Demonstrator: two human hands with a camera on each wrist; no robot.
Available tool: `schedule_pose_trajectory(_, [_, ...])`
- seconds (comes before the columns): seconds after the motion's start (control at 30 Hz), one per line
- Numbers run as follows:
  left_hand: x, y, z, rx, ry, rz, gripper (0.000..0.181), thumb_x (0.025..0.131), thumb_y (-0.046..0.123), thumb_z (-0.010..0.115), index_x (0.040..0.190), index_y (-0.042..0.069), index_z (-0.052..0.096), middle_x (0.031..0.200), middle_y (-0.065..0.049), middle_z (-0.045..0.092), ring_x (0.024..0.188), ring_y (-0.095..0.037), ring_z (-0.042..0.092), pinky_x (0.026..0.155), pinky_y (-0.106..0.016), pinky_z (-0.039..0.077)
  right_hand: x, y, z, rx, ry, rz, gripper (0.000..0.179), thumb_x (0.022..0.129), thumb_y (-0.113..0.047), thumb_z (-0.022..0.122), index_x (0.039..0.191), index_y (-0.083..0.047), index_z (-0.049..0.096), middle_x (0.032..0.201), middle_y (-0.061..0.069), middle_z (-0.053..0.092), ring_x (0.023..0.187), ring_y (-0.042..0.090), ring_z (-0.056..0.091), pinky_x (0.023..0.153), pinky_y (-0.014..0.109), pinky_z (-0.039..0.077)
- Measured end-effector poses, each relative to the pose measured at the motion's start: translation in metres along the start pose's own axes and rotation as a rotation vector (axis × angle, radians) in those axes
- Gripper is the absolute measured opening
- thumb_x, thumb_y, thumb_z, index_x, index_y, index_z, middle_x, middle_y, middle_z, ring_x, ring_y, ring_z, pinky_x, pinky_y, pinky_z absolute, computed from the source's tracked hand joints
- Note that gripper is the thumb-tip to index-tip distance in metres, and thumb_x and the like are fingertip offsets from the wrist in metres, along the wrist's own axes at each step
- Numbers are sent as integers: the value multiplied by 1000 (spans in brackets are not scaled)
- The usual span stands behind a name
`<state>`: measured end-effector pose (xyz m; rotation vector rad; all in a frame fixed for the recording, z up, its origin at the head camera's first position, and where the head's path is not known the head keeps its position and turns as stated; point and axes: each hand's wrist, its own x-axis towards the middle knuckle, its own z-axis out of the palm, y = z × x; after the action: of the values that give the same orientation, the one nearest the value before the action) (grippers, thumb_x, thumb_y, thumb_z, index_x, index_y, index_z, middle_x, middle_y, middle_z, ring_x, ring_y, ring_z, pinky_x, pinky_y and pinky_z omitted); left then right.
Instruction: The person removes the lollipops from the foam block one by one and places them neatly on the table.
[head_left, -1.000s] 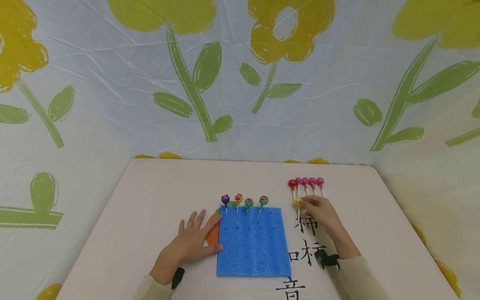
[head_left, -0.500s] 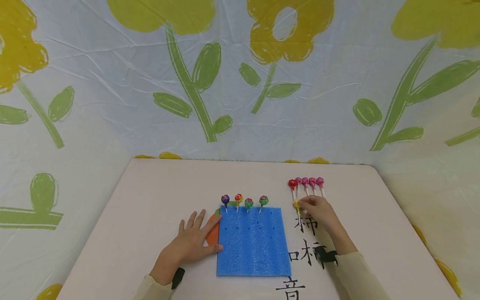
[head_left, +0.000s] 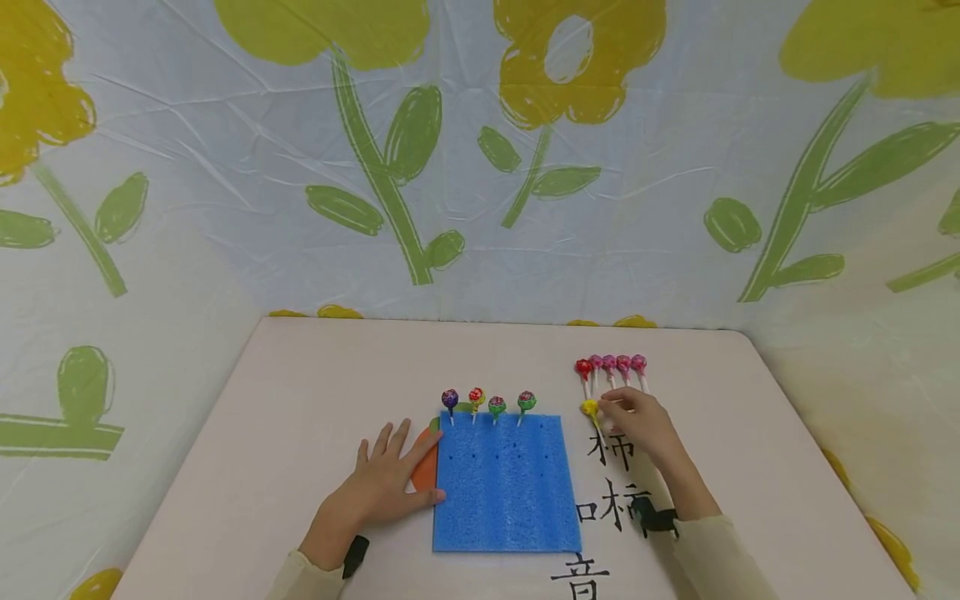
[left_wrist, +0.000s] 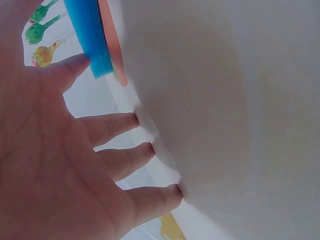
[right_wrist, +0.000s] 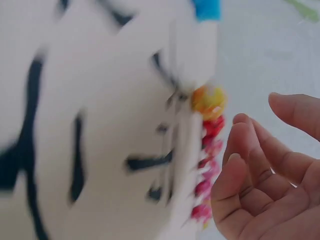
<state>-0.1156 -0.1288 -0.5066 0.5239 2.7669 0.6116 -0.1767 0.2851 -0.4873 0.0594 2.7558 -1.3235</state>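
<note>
My left hand (head_left: 386,481) lies with fingers spread, its thumb and index fingertip at the left edge of a blue foam board (head_left: 506,500). Along the board's far edge several lollipops stand upright: a purple one (head_left: 450,398), a yellow-and-red one (head_left: 477,396), and green ones (head_left: 527,401). A yellow lollipop (head_left: 590,408) lies on the table right of the board, its stick pointing toward me. Just right of it hovers my right hand (head_left: 637,421); in the right wrist view its loosely bent fingers are apart from the yellow candy (right_wrist: 210,104) and hold nothing.
Beyond the right hand lie a red lollipop (head_left: 583,367) and a row of pink lollipops (head_left: 624,364). An orange piece (head_left: 425,471) shows from under the board's left side. Black characters (head_left: 618,504) mark the pale table (head_left: 300,375), and a flower-print cloth (head_left: 637,208) rises behind it.
My right hand has let go of the yellow lollipop, which has shifted slightly left and now lies tilted beside the fingers. The left hand and board have stayed in place.
</note>
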Motion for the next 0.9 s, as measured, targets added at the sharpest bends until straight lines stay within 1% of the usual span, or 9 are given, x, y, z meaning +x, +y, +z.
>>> schedule_pose_trajectory(0.2, [0,0,0,4,-1,-2,86,87,68,62,158,30,32,163,-23,17,147,-50,10,108,-76,7,-7,-22,7,90,14,-90,39,101,-30,63,124,1,64,104,19,67,88,36,65,73,43,56])
schedule_pose_trajectory(0.37, [0,0,-1,-1,-2,0,86,87,67,63,158,29,32,162,-23,17,147,-50,10,108,-76,7,-10,-36,17,154,-2,-118,36,101,-26,63,126,0,63,103,17,67,89,36,65,72,33,55])
schedule_pose_trajectory(0.43, [0,1,-1,-2,-2,2,86,87,67,63,158,29,33,162,-23,17,147,-50,10,107,-76,7,-16,-50,18,167,-10,-131,32,101,-20,62,125,2,63,102,18,66,89,35,65,71,30,54])
schedule_pose_trajectory(0.47, [0,1,-1,-2,-3,2,86,87,67,63,158,29,33,163,-23,17,147,-50,10,108,-76,7,-18,-54,20,176,-14,-138,31,101,-18,62,124,3,63,102,18,66,89,37,65,71,31,55])
schedule_pose_trajectory(0.5, [0,1,-1,0,-2,1,86,87,67,63,158,30,33,163,-23,17,147,-50,10,108,-76,7,-18,-56,22,187,-17,-146,31,101,-18,62,124,4,63,102,18,66,89,37,65,71,30,55])
schedule_pose_trajectory(0.6, [0,1,0,2,-3,0,85,87,68,63,158,30,33,163,-23,17,147,-50,10,107,-76,7,-16,-58,28,228,-32,-161,30,101,-18,63,123,4,63,104,22,65,90,41,65,73,35,57])
schedule_pose_trajectory(0.67, [0,0,0,4,-3,-2,85,87,68,63,158,30,33,163,-23,17,147,-50,10,108,-76,7,-10,-48,34,249,-40,-166,33,101,-22,64,123,2,63,106,24,65,91,42,65,74,37,58])
schedule_pose_trajectory(0.77, [0,1,-1,6,-4,-1,86,87,68,62,158,30,33,163,-23,17,147,-50,10,107,-76,7,-6,-48,40,249,-46,-171,34,100,-23,64,123,2,64,107,27,64,90,41,66,75,39,58])
schedule_pose_trajectory(0.9, [-1,1,-1,6,-6,2,86,87,68,63,158,29,33,162,-23,18,147,-51,11,107,-76,8,-5,-51,47,253,-53,-174,35,100,-24,65,124,1,64,106,22,65,90,39,66,77,44,58])
